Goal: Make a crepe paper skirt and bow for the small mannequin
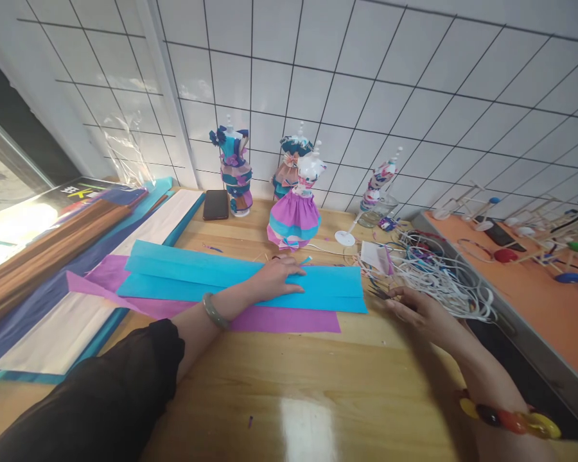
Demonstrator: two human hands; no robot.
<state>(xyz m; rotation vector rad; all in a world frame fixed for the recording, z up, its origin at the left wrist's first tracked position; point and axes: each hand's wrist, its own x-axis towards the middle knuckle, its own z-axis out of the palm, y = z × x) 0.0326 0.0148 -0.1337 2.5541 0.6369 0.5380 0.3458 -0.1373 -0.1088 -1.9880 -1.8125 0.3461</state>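
My left hand (277, 276) lies flat, fingers stretched out, on a folded blue crepe paper sheet (212, 279) that rests on a purple sheet (279, 319) on the wooden table (289, 385). My right hand (417, 308) is just past the blue sheet's right end, fingers curled around a small dark tool, seemingly scissors (379, 294). A jade bangle is on my left wrist and a bead bracelet on my right.
Several mannequin dolls in paper dresses (293, 212) stand by the tiled wall, beside a dark phone (216, 204). A tangle of white cord (443, 276) lies at right. Stacked paper sheets (77, 256) fill the left. An orange table (534, 282) holds wire stands.
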